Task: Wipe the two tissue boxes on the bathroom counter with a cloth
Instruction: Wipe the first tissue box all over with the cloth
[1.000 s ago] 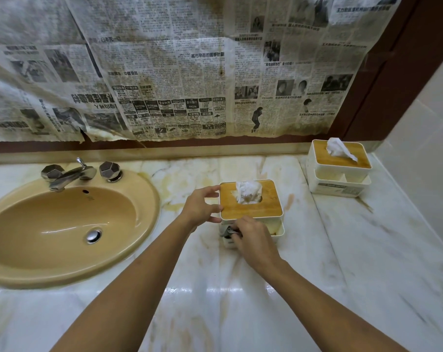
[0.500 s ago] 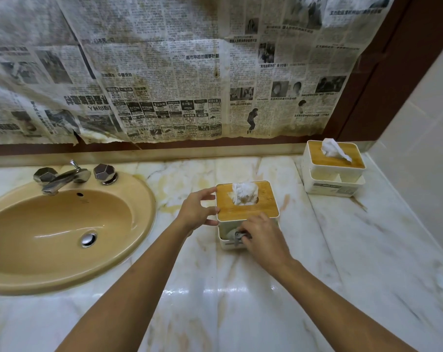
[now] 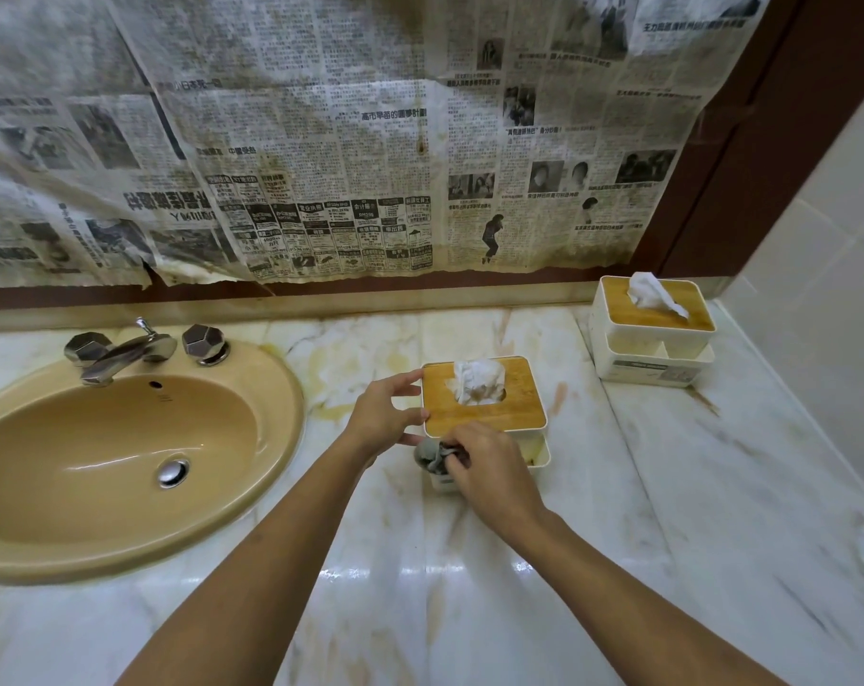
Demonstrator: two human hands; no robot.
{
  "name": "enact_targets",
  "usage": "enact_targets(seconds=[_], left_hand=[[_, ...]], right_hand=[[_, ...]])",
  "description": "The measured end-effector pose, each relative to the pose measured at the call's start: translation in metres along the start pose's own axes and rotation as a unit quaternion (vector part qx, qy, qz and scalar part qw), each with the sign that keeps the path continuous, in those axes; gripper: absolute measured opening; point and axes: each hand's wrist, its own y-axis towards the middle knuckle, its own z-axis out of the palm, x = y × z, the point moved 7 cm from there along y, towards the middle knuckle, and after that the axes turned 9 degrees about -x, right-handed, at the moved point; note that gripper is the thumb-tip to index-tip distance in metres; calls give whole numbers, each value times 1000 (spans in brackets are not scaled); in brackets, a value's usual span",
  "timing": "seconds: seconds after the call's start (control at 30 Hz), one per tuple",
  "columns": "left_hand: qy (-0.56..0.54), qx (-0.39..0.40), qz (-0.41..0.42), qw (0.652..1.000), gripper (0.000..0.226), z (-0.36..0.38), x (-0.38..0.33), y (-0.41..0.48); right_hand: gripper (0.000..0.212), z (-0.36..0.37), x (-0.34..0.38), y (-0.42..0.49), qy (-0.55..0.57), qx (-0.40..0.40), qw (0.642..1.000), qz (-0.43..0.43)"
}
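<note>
A white tissue box with a wooden lid (image 3: 514, 406) stands in the middle of the marble counter (image 3: 667, 487), tissue poking from its slot. My left hand (image 3: 387, 413) holds the box's left edge between thumb and fingers. My right hand (image 3: 489, 467) grips a bunched grey cloth (image 3: 432, 455) and presses it against the box's front left corner. A second, matching tissue box (image 3: 652, 334) sits at the back right near the wall, apart from both hands.
A tan oval sink (image 3: 108, 458) with a chrome tap (image 3: 123, 351) fills the left side. Stained newspaper (image 3: 321, 141) covers the wall behind. A tiled wall (image 3: 826, 314) borders the counter on the right.
My right hand has slid the cloth leftward along the front of the box, from its middle to the left corner. My left hand keeps hold of the box's left edge.
</note>
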Motion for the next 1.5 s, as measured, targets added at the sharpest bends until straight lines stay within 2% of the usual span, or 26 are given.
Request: enact_targets(seconds=[0.2, 0.33, 0.4, 0.47, 0.53, 0.63, 0.73, 0.9, 0.97, 1.1, 1.17, 1.37, 1.43, 1.5], left_hand=[[22, -6, 3, 1000, 61, -2, 0, -1], [37, -9, 6, 999, 61, -3, 0, -2], [33, -9, 6, 999, 61, -3, -1, -2], [24, -9, 3, 1000, 61, -2, 0, -2], [14, -8, 1, 1000, 61, -2, 0, -2], [-16, -8, -8, 1000, 60, 1, 2, -2], [-40, -10, -11, 999, 59, 3, 4, -5], [-43, -9, -7, 999, 57, 3, 4, -6], [-45, -8, -7, 999, 57, 3, 4, -6], [-54, -7, -9, 998, 56, 3, 4, -7], [-51, -4, -10, 999, 56, 4, 4, -7], [-45, 1, -13, 999, 56, 3, 2, -8], [-48, 2, -15, 999, 56, 3, 2, -8], [-46, 2, -17, 999, 57, 4, 1, -9]], right_hand=[[18, -2, -16, 4, -135, 83, 987, 3], [8, -36, -12, 6, -143, -14, 989, -30], [10, -53, -10, 8, -137, -69, 987, -38], [12, -56, -11, 8, -134, -77, 988, -31], [10, -41, -11, 3, -133, -43, 990, -19], [12, -1, -14, -5, -147, 53, 988, 0], [15, 18, -11, -4, -118, 73, 990, 10], [12, -6, -7, -1, 35, -15, 999, 15], [11, -11, -8, -1, 51, -16, 999, 5], [10, 7, -11, -6, -23, 55, 998, 10], [11, 12, -13, -10, -37, 65, 997, 24], [9, -10, -11, -5, -7, -15, 1000, -15], [7, -12, -8, -5, -66, -34, 996, -43], [7, -2, -8, -7, -139, -15, 989, -43]])
